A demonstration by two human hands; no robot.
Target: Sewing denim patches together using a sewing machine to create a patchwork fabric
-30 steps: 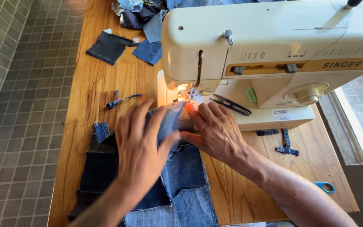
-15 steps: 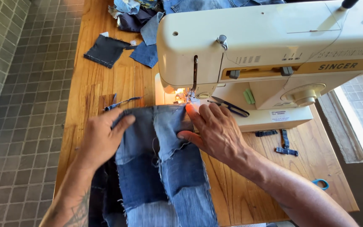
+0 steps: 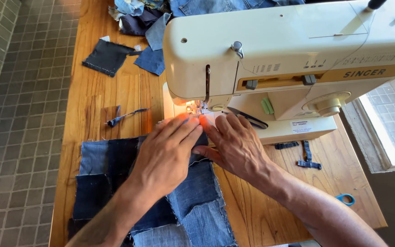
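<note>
Left hand point(image 3: 165, 153) now back from cloth edge, flat, open on denim patchwork point(image 3: 193, 196) beside flat right hand point(image 3: 236, 146).

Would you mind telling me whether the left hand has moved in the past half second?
Yes. The left hand moved right, toward the sewing machine needle.
</note>
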